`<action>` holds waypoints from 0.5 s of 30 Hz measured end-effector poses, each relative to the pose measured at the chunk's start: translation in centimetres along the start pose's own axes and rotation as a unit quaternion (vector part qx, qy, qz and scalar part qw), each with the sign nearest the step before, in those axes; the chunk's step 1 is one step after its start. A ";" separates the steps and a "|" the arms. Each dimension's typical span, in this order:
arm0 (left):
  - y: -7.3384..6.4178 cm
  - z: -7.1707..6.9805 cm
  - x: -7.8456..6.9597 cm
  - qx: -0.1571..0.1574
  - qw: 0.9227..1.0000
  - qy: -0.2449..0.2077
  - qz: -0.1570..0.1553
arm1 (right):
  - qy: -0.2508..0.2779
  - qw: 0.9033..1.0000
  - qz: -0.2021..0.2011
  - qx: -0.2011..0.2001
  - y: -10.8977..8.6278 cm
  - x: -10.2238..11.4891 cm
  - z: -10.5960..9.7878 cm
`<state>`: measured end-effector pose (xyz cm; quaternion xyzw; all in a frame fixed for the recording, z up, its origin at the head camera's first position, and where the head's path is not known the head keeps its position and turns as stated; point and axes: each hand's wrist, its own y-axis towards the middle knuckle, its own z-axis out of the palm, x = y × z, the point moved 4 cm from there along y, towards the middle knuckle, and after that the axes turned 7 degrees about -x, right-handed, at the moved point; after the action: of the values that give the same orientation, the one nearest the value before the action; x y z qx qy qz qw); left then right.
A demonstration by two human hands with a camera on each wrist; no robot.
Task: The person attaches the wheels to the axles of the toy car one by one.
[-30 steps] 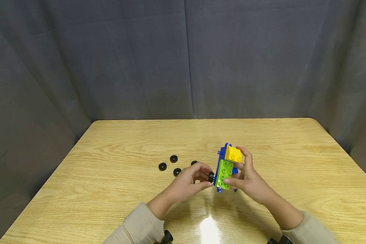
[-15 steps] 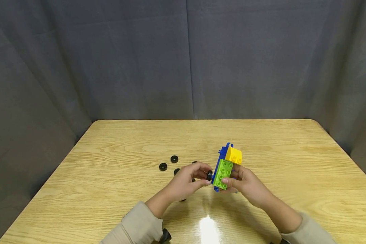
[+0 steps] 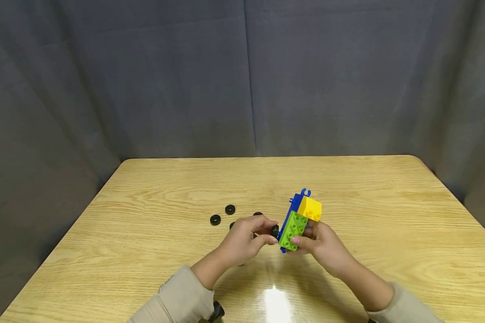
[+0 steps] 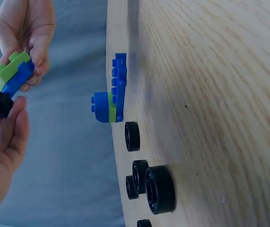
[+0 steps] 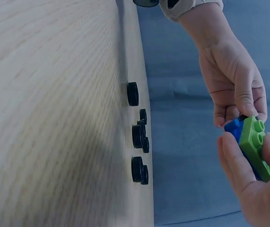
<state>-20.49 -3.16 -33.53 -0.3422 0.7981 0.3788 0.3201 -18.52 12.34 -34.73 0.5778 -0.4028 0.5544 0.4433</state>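
Note:
My right hand holds a toy brick car, thumb on its green studded brick. A yellow sloped brick sits at the far end, and a long blue chassis with axle stubs and an end hook runs along the left side. Between the thumb and fingers of my left hand is a black toy wheel, right at a near stub of the chassis. In the left wrist view this wheel overlaps the blue chassis. The car is held tilted above the table.
Several black wheels lie on the wooden table, including one wheel left of my left hand. A second blue-and-green brick car stands on the table in the left wrist view. Grey curtains surround the table.
Both hands have shifted slightly left with the car and the wheel. The right fingers have moved lower on the car, away from the yellow brick, and the car leans more to the right.

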 end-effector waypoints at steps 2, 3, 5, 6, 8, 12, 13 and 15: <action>0.0 0.0 -0.2 -0.001 1.000 0.003 0.009 | 0.000 1.000 -0.003 -0.004 -0.1 0.1 0.0; 0.0 0.0 -0.3 0.003 1.000 0.006 0.014 | -0.002 1.000 -0.003 -0.005 -0.1 0.1 0.1; 0.0 0.1 -0.4 0.011 1.000 0.007 0.021 | -0.016 1.000 -0.008 -0.008 -0.3 0.3 0.2; 0.0 0.2 -0.4 0.014 1.000 0.005 0.022 | -0.024 1.000 -0.010 -0.011 -0.3 0.3 0.2; -0.1 0.4 -0.3 0.020 1.000 0.000 0.022 | -0.043 0.999 -0.013 -0.019 -0.5 0.5 0.3; -0.2 0.5 -0.3 0.012 1.000 -0.013 0.016 | -0.061 0.998 -0.016 -0.030 -0.6 0.9 0.4; -0.2 0.5 -0.3 0.010 1.000 -0.014 0.014 | -0.060 0.998 -0.015 -0.030 -0.6 0.9 0.4; -0.1 0.5 -0.4 0.007 1.000 -0.014 0.013 | -0.057 0.998 -0.014 -0.029 -0.6 1.0 0.3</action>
<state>-20.03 -2.66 -33.53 -0.3245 0.8006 0.3817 0.3288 -17.83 12.23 -33.76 0.6008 -0.4352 0.5022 0.4443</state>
